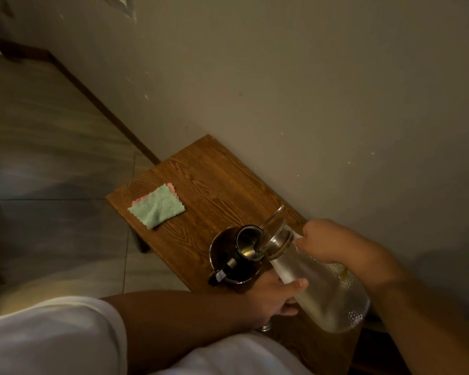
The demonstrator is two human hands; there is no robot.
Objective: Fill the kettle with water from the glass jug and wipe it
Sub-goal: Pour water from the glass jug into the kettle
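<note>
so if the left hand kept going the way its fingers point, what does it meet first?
It already has: the left hand wraps the tilted jug from below. Nothing else visibly lies in that line; depth past the glass is unclear.

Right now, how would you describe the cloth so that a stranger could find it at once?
Look at the small wooden table standing against the wall. On its far left part, apart from the kettle and the glass jug, lies the cloth. It is a flat, fluffy mint-green square with wavy edges and a pink layer showing beneath, the only soft thing there.
</note>
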